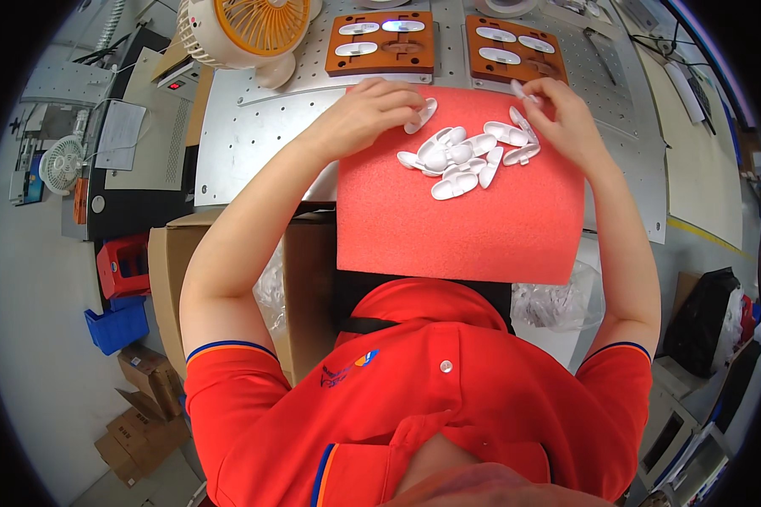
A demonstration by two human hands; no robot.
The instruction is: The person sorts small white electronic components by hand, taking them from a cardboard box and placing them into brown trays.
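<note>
One pale bench [258, 152] carries a red foam mat [457, 237], with two orange-brown blocks [380, 62] beyond it. The left hand [369, 111] pinches a white shell [429, 108]; the right hand [564, 122] grips another shell [517, 88] — both near the mat's far edge. The loose shells [434, 155] lie piled mid-mat; they look light, stiff and probably slippery — best taken by the long rims, gently.

Perforated metal bench [258, 127]: red foam sheet [457, 241] bearing white pieces [435, 156], two brown fixtures [380, 39], orange-and-white fan [249, 25].
</note>
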